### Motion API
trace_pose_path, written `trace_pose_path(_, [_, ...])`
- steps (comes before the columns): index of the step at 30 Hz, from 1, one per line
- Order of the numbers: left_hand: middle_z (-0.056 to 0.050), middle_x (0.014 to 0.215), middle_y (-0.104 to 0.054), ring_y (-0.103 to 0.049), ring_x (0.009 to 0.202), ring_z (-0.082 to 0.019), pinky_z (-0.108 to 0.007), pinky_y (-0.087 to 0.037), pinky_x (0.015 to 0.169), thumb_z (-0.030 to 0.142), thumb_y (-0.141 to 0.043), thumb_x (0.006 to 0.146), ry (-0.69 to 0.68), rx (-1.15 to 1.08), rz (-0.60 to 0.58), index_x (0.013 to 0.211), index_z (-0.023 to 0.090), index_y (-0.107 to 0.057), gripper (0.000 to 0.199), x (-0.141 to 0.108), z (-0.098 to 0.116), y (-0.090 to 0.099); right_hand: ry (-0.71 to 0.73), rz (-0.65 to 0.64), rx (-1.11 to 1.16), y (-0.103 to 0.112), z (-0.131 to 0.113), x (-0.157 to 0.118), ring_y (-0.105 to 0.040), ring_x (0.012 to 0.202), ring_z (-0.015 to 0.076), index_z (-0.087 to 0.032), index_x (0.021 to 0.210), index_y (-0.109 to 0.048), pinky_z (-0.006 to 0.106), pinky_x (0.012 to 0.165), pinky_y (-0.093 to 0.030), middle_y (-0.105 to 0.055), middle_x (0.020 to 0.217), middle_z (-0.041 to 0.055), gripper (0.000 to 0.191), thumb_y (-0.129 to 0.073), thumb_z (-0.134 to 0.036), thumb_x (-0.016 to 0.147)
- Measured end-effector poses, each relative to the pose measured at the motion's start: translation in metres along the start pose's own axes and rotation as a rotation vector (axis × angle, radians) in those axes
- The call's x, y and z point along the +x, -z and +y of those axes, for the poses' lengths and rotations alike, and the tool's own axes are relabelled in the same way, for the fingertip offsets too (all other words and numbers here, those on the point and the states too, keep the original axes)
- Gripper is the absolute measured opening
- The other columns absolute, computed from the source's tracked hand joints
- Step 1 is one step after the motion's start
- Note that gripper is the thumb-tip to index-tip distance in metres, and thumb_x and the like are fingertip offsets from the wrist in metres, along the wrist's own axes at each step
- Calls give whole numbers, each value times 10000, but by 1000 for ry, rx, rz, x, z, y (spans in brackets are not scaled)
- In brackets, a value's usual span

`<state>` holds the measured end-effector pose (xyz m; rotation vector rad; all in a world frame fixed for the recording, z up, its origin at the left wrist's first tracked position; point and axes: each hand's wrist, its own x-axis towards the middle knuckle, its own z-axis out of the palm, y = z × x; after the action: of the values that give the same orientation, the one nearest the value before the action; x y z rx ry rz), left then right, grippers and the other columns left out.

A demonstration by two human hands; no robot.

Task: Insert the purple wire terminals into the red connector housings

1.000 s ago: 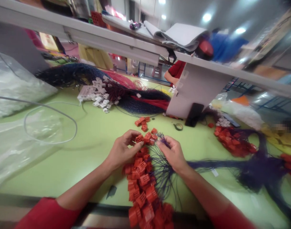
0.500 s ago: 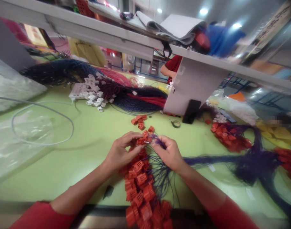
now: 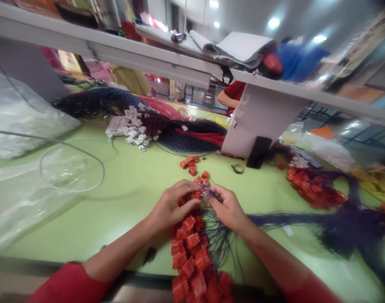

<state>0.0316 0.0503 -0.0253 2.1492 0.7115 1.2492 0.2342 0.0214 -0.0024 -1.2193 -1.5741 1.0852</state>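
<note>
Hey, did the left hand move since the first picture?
Yes. Judged against the black phone, the left hand has shifted a little to the right, towards the right hand, and slightly nearer the person's body.

Orange plastic connectors (image 3: 192, 170), a bundle of purple wires (image 3: 287, 219), a roll of dark tape (image 3: 239, 171) and clear plastic sheeting (image 3: 61, 176) lie across a light-green workbench (image 3: 138, 176).

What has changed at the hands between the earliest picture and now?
The left hand has moved right, bringing its orange connector up close to the purple wires in the right hand; the gap between them has narrowed. Neither hand has visibly let go. The black phone lies where it was.
</note>
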Motion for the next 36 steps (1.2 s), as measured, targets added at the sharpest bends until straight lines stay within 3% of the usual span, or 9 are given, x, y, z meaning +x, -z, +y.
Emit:
trace_pose_path(4, [-58,949,-705,-627,752,-162,-294,-527,691,414,-703,876,280,87,35,1004,189,-719,260,15,-17,15,68,190,58,7,-5,9,-580,820,165,-170,853,-720,271,771,-459,-661,864,41,249,-664,-411,885])
trace_pose_path(7, [-42,827,-662,-561,633,-164,-305,-471,606,469,-644,876,495,190,145,1004,159,-687,338,34,-51,24,-78,225,209,9,-8,11,-532,629,122,-165,809,-713,249,620,-424,-649,735,19,322,-715,-485,839])
trace_pose_path(11, [-41,938,-637,-543,654,-166,-331,-479,676,323,-780,682,497,189,154,1084,171,-704,435,60,-95,27,-143,190,286,5,-10,9,-423,510,78,-151,838,-699,224,510,-313,-624,661,-1,367,-710,-518,835])
trace_pose_path(14, [-24,863,-634,-578,724,-191,-330,-492,751,226,-778,613,456,101,101,917,199,-759,306,70,-107,26,-147,183,312,3,-9,7,-365,488,61,-156,840,-651,215,486,-260,-615,655,-15,364,-704,-516,840])
trace_pose_path(17, [-37,802,-657,-606,725,-202,-324,-506,726,264,-744,674,458,-30,87,882,179,-761,225,66,-98,26,-164,167,319,1,-7,6,-295,463,50,-175,766,-570,220,459,-184,-579,627,-37,368,-725,-503,823])
trace_pose_path(20, [-62,851,-709,-615,668,-180,-307,-515,638,376,-718,765,481,-187,73,1082,155,-733,387,51,-72,27,-174,165,322,-1,-6,7,-282,480,54,-176,730,-553,226,458,-162,-523,622,-49,371,-740,-488,803])
trace_pose_path(27, [-17,830,-711,-614,640,-110,-231,-519,622,323,-870,712,685,-809,67,1054,192,-729,392,19,2,7,-36,152,259,-6,-8,4,-332,580,87,-170,699,-586,221,540,-300,-450,626,-50,310,-733,-414,821])
trace_pose_path(31, [-2,891,-728,-639,665,-103,-215,-524,628,200,-933,604,694,-925,91,957,188,-689,430,20,13,-6,6,122,194,-6,-9,1,-406,636,106,-162,700,-612,226,599,-366,-514,670,-27,267,-718,-372,827])
trace_pose_path(36, [-23,920,-756,-675,734,-118,-215,-533,668,255,-891,699,717,-868,112,967,181,-687,345,18,11,-8,6,118,139,-5,-10,-1,-453,668,130,-162,771,-676,237,619,-401,-561,715,1,236,-687,-384,849])
